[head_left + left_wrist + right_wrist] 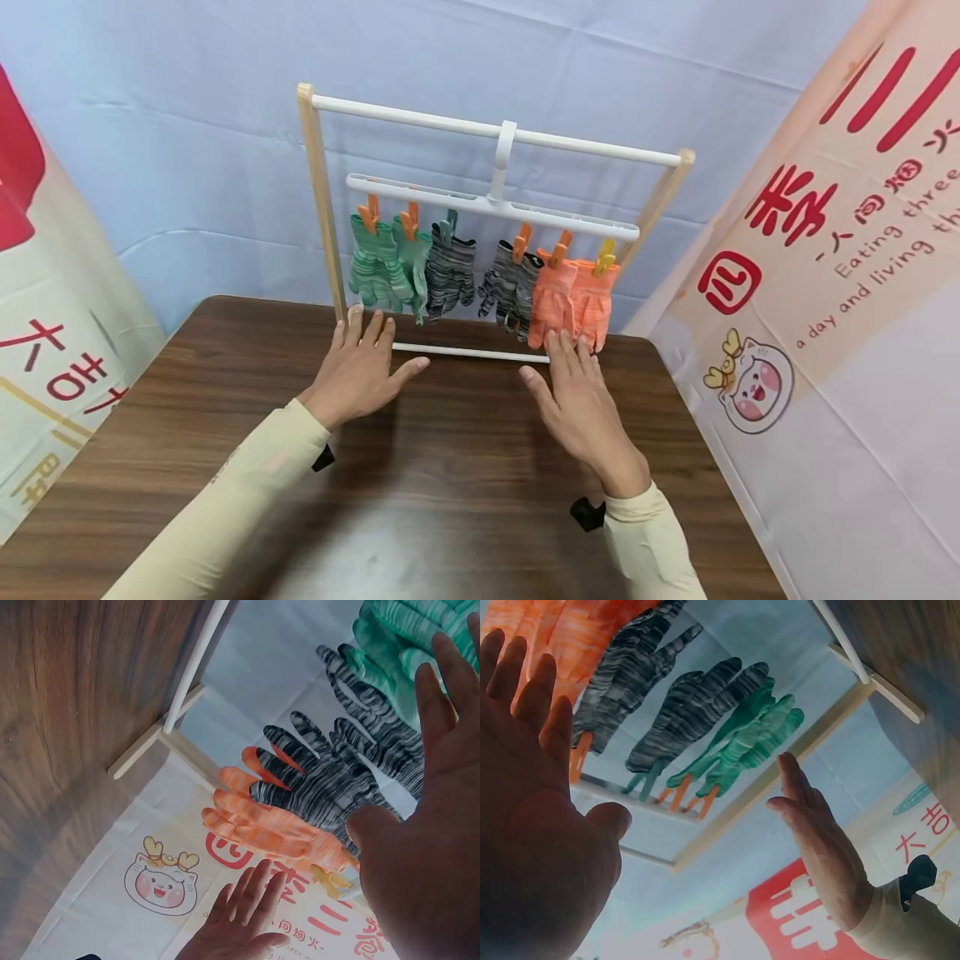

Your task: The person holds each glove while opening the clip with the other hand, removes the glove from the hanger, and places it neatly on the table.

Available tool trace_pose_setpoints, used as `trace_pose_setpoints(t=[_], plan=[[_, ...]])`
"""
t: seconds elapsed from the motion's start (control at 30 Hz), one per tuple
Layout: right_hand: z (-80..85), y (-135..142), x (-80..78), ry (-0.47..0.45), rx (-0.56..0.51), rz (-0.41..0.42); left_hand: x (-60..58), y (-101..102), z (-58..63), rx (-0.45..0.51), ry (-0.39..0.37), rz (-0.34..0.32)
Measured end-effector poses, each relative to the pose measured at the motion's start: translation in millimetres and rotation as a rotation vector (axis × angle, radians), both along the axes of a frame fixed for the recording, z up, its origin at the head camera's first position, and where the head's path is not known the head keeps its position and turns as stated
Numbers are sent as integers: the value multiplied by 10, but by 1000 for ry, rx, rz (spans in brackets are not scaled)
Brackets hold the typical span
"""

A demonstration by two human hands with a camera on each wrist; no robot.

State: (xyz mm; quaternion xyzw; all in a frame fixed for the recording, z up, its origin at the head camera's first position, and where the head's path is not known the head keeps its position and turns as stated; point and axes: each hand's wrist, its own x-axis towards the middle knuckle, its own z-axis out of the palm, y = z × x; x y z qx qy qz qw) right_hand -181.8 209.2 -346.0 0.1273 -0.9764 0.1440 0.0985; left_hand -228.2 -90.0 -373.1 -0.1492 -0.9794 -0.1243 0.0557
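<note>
My left hand is held with its fingers straight and spread, in front of the rack's left side, below the green gloves. The right hand, also straight-fingered, is nearest the orange gloves; whether its fingertips touch them I cannot tell. Neither hand holds anything. Between the two pairs hang a black-and-grey glove and its match. Orange clothespins, a green clothespin and a yellow clothespin clip the gloves to a white hanger.
The hanger hooks over the top bar of a rack with wooden side posts. A white lower bar runs close above the brown table. Pale cloth stands behind, and printed cloth flanks the table.
</note>
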Motion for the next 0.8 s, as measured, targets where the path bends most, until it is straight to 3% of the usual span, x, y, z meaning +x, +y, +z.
trace_pose_setpoints(t=[0.3, 0.8], plan=[[74, 87, 17, 21, -2, -16, 16, 229, 84, -9, 30, -57], [173, 274, -21, 61, -21, -58, 33, 784, 221, -37, 96, -125]])
